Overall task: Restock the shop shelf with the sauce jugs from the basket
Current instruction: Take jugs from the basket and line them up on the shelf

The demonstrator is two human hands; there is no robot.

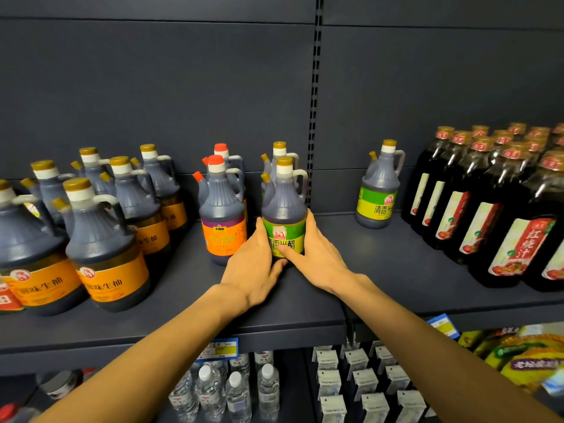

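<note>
Held jug: green-label jug (284, 215), dark ribbed plastic, gold cap, looped handle, upright near the front of the dark metal shelf (171, 300).
Left hand (254, 264): fingers wrapped round the jug's left side, thumb low at its base.
Right hand (317, 254): fingers round the right side, thumb pressed on the glossy label.
Neighbours: red-capped orange-label jug (222, 215) just left; 1 matching green jug (380, 190) apart to the right.
</note>
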